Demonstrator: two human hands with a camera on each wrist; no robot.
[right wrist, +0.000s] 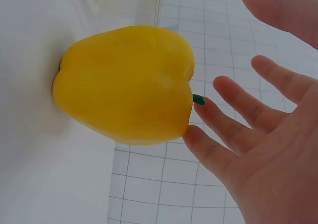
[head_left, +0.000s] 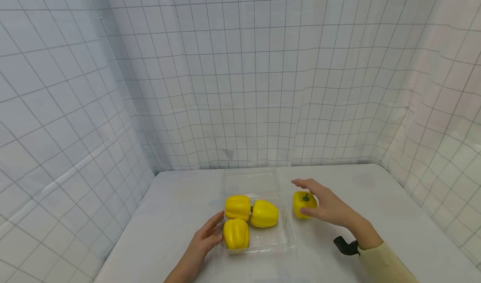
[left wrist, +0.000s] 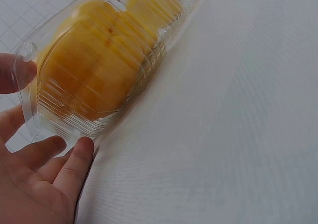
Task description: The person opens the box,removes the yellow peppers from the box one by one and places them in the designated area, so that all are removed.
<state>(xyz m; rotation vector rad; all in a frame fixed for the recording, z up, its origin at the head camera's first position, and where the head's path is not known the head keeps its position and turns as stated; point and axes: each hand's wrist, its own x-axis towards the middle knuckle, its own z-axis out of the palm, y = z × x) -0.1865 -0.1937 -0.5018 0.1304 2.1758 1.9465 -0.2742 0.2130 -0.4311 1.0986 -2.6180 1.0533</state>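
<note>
A clear plastic clamshell container [head_left: 268,243] lies with its lid [head_left: 249,185] folded back. Inside are three yellow bell peppers: one at the back left [head_left: 237,208], one at the front left [head_left: 236,234] and one at the right [head_left: 264,213]. My left hand [head_left: 204,239] rests along the container's left side, its fingers touching the clear wall in the left wrist view. To the container's right, another yellow bell pepper [right wrist: 126,85] stands upright, green stem on top. Over it my right hand [head_left: 330,205] spreads its thumb and fingers, without gripping it.
Everything stands on a white table [head_left: 176,203]. White curtains with a dark grid [head_left: 244,87] enclose it at the back and both sides. A black wrist-worn piece [head_left: 345,246] juts from the right wrist beside a pale sleeve [head_left: 387,264].
</note>
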